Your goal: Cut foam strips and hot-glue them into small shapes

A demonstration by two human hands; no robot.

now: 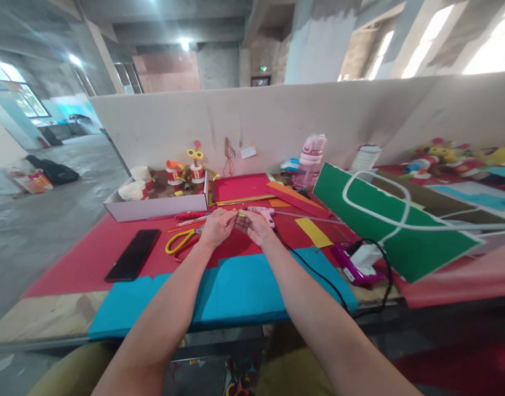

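My left hand [218,226] and my right hand [254,226] meet over the red table cover, fingertips close together. Between them shows a small yellow-green piece [241,215], pinched by the fingers of both; its kind is too small to make out. Just beyond my right hand lies a pink glue gun [265,213]. Yellow-handled scissors [180,241] rest beside my left hand, their blades partly covered by it. Under my forearms a blue sheet [244,283] runs along the table's front edge.
On the left are a black phone [133,255] and a white box [161,209] with paper cups. A purple power strip [355,267] with cables sits right, before a leaning green board [371,220]. Further back stands a pink bottle [310,162]; a yellow strip [314,232] lies nearer.
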